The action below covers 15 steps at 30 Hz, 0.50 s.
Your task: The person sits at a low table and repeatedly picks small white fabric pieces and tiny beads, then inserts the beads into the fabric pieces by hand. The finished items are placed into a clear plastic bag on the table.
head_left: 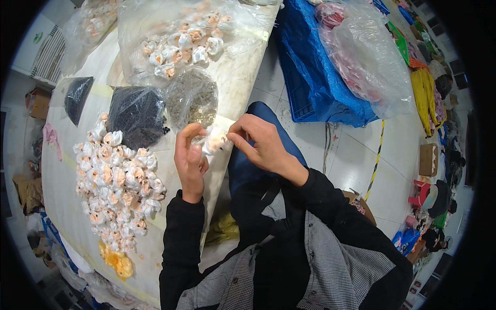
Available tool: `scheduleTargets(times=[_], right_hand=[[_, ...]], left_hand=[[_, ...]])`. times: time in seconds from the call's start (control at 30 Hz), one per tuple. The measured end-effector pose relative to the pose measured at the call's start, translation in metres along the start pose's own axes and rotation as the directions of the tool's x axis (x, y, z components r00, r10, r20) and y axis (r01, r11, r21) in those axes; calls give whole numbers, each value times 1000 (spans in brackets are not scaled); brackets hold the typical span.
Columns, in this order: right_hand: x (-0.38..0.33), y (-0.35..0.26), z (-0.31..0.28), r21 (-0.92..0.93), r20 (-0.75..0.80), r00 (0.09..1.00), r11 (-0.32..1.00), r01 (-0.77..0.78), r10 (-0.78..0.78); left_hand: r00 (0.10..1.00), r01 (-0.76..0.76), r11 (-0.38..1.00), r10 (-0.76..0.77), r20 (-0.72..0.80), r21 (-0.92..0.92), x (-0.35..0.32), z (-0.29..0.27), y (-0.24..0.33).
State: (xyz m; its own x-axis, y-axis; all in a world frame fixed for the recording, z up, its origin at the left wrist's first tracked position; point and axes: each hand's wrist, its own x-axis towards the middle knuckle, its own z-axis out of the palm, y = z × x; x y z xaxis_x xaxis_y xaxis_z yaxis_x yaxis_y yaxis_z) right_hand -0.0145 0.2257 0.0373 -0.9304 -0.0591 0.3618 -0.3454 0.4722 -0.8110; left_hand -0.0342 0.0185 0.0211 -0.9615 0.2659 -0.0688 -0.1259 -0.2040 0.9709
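Observation:
A small white and peach fabric flower (214, 140) is held between both hands over the table's edge. My left hand (189, 161) supports it from the left with fingers upright. My right hand (260, 143) pinches its right side with thumb and forefinger. A heap of several like flowers (119, 183) lies on the white table (67, 206) to the left of my left hand.
Clear bags of dark beads (135, 114), (77, 95) and greyish beads (194, 98) lie beyond the hands. A big bag of flowers (186, 44) sits farther back. Yellow flowers (118, 262) lie near the table's front. A blue tarp bundle (315, 72) and a plastic bag (369, 57) rest on the floor.

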Motion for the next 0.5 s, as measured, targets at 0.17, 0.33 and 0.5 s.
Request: scheduleTargets(times=[0.17, 0.33, 0.5], right_hand=[[-2, -1, 9, 5, -43, 999, 1000, -14, 14], [-3, -4, 15, -76, -69, 997, 997, 26, -31], [-2, -3, 23, -163, -86, 989, 981, 108, -124]], left_hand=[[1000, 14, 997, -15, -5, -76, -2, 9, 6], [999, 49, 987, -46, 20, -156, -4, 3, 3], [1000, 7, 991, -9, -12, -135, -5, 7, 4]])
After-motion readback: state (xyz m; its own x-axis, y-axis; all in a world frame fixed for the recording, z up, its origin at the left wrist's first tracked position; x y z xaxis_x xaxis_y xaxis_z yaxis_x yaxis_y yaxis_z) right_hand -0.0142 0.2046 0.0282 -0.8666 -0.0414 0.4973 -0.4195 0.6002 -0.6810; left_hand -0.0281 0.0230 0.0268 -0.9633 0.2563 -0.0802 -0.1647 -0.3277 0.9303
